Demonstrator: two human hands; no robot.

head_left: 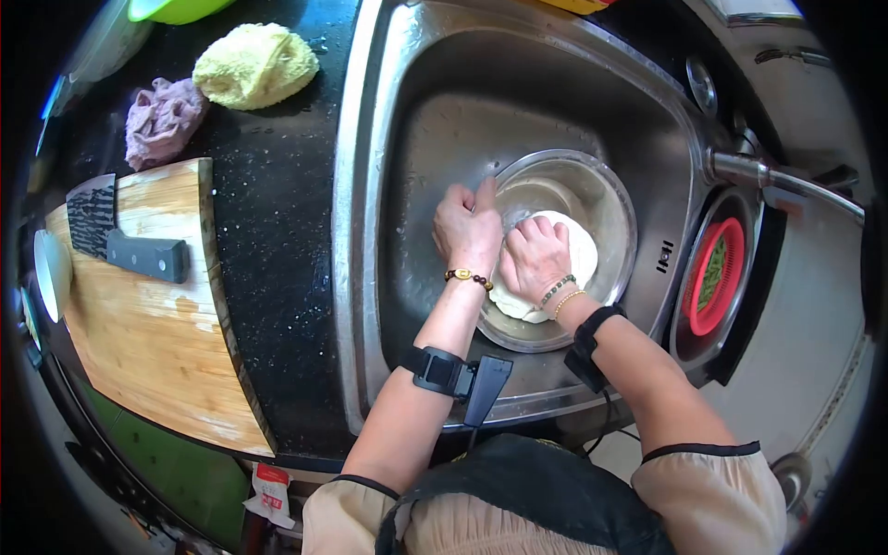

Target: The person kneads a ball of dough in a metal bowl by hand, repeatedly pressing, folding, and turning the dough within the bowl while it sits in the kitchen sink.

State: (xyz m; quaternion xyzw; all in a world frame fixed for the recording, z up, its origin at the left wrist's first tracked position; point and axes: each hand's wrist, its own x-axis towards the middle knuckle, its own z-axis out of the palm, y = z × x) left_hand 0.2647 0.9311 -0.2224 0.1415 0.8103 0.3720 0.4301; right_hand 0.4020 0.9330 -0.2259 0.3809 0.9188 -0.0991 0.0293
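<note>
A round, white lump of dough (583,248) lies in a wide metal bowl (615,199), which stands inside the sink. My right hand (538,259) is closed, its curled fingers pressed down into the dough. At the bowl's left side, my left hand (469,227) is closed round the rim with the thumb pointing away from me. The undersides of its fingers are hidden. Bead bracelets circle both wrists, and black straps sit on both forearms.
A steel sink (444,120) surrounds the bowl, with a faucet (740,168) at right. Beyond it, a red basket (698,314) holds green pieces. Left on the black counter are a cutting board (157,324), a cleaver (148,254), a yellow cloth (254,67) and a purple cloth (165,122).
</note>
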